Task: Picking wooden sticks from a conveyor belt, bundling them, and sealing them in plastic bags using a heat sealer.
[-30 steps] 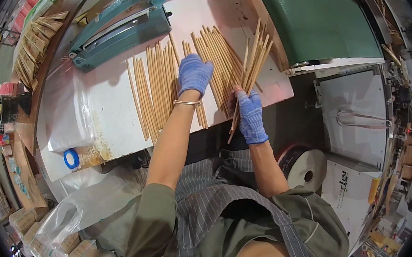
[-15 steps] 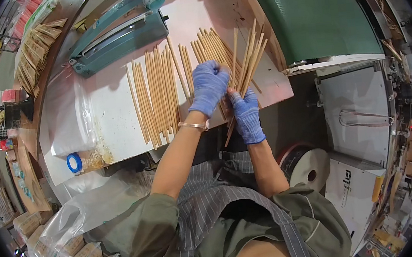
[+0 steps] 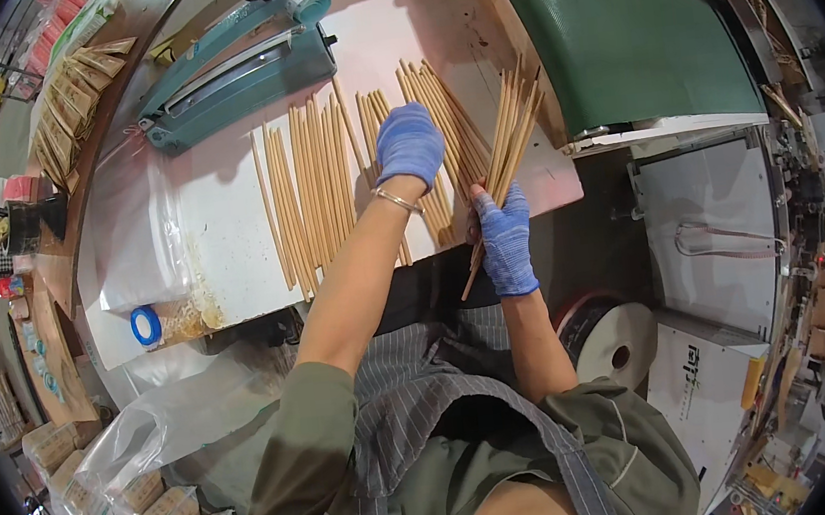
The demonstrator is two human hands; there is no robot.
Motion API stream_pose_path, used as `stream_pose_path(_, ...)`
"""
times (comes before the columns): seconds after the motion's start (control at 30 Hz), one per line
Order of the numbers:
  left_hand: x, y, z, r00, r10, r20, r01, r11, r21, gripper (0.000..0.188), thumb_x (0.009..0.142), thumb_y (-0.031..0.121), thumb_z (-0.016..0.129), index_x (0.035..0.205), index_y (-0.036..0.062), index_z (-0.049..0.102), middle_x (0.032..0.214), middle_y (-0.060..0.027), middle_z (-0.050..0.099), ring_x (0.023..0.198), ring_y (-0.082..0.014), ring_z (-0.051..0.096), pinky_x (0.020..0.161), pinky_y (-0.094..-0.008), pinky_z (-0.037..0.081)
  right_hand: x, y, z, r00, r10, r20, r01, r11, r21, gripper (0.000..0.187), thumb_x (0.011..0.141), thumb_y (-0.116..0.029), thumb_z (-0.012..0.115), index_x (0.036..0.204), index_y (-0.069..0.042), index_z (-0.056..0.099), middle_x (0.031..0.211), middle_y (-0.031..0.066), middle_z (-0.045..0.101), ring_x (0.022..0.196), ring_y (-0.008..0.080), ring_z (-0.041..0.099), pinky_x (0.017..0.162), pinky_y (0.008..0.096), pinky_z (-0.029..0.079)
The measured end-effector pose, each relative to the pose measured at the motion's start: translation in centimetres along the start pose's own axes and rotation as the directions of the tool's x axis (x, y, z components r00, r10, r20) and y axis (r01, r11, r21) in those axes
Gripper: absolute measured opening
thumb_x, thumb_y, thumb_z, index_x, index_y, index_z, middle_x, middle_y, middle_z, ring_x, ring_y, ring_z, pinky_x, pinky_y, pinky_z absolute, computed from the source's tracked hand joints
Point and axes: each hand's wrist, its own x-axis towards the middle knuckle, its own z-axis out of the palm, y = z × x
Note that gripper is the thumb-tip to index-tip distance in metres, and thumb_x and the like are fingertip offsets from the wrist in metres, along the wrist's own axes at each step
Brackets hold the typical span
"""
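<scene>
My right hand (image 3: 506, 243), in a blue knit glove, is closed round a fanned bundle of thin wooden sticks (image 3: 515, 126) at the table's right front corner. The bundle slants up and to the right, with one stick end poking out below the hand. To its left my left hand (image 3: 409, 144), gloved alike, is curled over more wooden sticks (image 3: 456, 127) on the table; its fingertips are hidden beneath it. Further left lies a loose row of wooden sticks (image 3: 324, 181), side by side and pointing away from me.
A teal bag sealer (image 3: 244, 89) stands at the back left of the white table (image 3: 232, 266). Clear plastic bags (image 3: 141, 236) and a blue tape roll (image 3: 146, 326) lie at the left. A wooden board edge and a green surface (image 3: 625, 34) bound the right side.
My left hand has moved left and slightly away from me, apart from the bundle. My right hand has shifted slightly right and nearer, still holding its sticks.
</scene>
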Motion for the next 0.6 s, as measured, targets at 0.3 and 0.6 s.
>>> stream_pose_path(0.3,-1.6,0.1,-1.5,0.992,0.092,-0.088,-0.086,0.994,0.065,0.018,0.067,0.015,0.058,0.071,-0.0013,0.063,0.072,-0.0211,0.062,0.071,-0.0309,0.063,0.065,-0.0378,0.051,0.6,1.0,0.2,0.989,-0.143,0.047,0.141,0.989,0.042,0.010,0.086,-0.012,0.052,0.090,-0.003,0.050,0.066,0.0030,0.053,0.049,0.0102,0.050,0.044,0.0214,0.042)
stream_pose_path(0.6,-0.1,1.0,3.6,0.966,0.065,-0.248,-0.156,0.916,-0.369,0.021,0.071,0.020,0.062,0.067,0.0000,0.057,0.060,-0.0190,0.056,0.056,-0.0291,0.058,0.059,-0.0363,0.049,0.9,-1.1,-1.3,0.995,-0.088,-0.053,0.078,0.984,-0.163,0.013,0.084,-0.014,0.056,0.092,-0.008,0.048,0.060,-0.0007,0.049,0.043,0.0067,0.043,0.035,0.0205,0.035)
